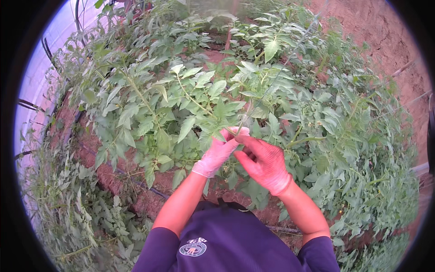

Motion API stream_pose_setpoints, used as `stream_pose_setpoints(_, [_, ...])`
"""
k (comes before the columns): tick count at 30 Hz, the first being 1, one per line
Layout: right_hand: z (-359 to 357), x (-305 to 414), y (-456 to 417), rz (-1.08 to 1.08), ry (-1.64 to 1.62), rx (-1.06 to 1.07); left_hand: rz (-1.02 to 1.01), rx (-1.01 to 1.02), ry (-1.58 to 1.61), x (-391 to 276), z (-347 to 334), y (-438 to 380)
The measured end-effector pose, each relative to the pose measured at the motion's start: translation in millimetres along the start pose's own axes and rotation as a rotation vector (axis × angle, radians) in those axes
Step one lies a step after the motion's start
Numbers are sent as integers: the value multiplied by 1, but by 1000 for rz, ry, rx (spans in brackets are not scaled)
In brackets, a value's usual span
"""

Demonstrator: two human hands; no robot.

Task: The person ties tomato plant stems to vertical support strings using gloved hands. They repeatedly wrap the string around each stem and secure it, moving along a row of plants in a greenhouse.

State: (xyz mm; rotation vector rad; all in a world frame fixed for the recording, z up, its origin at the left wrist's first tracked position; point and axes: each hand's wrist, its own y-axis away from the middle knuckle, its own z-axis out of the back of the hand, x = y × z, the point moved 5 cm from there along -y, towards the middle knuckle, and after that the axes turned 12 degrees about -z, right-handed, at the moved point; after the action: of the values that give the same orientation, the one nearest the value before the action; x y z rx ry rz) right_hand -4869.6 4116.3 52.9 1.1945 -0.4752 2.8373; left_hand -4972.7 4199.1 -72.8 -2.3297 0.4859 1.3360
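Note:
My left hand, in a thin translucent glove, grips a green tomato stem near its leafy top. From the right, my right hand reaches in with curled fingers, its fingertips against the stem beside my left fingers. The right thumb stays apart, lower down. Whether those fingertips pinch anything is hidden. A thin twine runs from near the hands towards the upper right. Compound tomato leaves spread just beyond both hands.
Dense tomato plants surround me, with a few yellow flowers. Reddish bare soil lies at the upper right. A dark drip hose crosses the soil at lower left. Translucent plastic sheeting lines the left side.

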Motion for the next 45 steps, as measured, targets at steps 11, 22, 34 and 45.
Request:
stream_pose_setpoints(11, [-20,-38,-10,308,258,-69,109,13,-240,-7,4,-14])
stream_pose_setpoints(22, [-73,-142,188,-121,-80,571,-25,20,-455,-46,32,-28])
stream_pose_setpoints(34, [-20,-288,362,-806,423,511,139,-479,-560,-8,96,112])
stream_pose_setpoints(45, [42,-188,133,-572,156,-263,215,-532,-532,-2,76,146])
